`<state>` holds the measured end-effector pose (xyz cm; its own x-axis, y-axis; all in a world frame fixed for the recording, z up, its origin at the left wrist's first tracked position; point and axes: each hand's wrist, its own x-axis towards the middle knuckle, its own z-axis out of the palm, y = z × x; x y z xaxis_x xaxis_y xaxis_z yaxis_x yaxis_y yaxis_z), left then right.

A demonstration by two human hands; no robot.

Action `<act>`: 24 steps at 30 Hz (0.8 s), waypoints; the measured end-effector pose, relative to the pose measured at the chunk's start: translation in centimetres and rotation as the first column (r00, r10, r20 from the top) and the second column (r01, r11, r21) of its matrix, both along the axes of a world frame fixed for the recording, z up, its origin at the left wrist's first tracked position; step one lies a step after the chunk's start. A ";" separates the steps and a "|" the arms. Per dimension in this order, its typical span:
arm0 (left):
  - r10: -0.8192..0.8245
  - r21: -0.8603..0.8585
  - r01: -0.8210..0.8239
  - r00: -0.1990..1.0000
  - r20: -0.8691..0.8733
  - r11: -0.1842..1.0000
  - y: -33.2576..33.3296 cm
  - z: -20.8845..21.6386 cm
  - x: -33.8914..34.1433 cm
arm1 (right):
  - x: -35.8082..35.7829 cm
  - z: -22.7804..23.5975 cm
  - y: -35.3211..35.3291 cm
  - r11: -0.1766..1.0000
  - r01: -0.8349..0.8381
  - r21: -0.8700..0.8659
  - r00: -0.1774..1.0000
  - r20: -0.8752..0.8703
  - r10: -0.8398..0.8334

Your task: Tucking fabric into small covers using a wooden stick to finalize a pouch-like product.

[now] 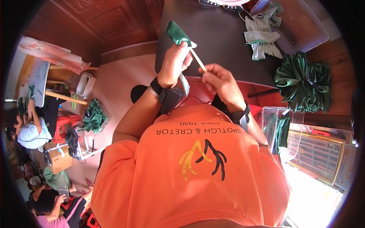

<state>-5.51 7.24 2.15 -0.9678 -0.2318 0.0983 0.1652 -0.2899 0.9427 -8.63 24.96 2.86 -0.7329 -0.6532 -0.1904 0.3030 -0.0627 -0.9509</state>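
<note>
At the frame's upper centre, the left hand [173, 67] gripped shiny dark-green cloth [177, 33], seemingly already over one end of a pale wooden stick [198, 60]; the right hand [223, 84] pinched its bare lower end.

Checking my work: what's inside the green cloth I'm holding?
A stick runs up to the green cloth in the left hand; its far end and the inside are covered.
</note>
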 end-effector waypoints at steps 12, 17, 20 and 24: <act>-0.013 -0.086 0.016 1.000 0.028 0.996 1.3 -0.5 0.6 | 0.3 -1.5 -0.3 0.985 0.167 0.034 0.950 -0.274 -0.151; -0.168 -0.225 0.184 0.982 0.089 0.957 1.8 -0.5 0.9 | 0.6 -1.9 -0.7 0.969 0.243 0.035 0.860 -0.470 -0.199; -0.198 -0.246 0.192 0.980 0.002 0.950 3.1 -0.9 0.9 | 0.3 -1.7 -1.3 0.953 0.286 -0.097 0.755 -0.590 -0.286; -0.214 -0.232 0.233 0.971 0.105 0.944 1.3 -0.7 0.9 | -0.3 -1.8 0.3 0.983 0.176 0.045 0.884 -0.447 -0.138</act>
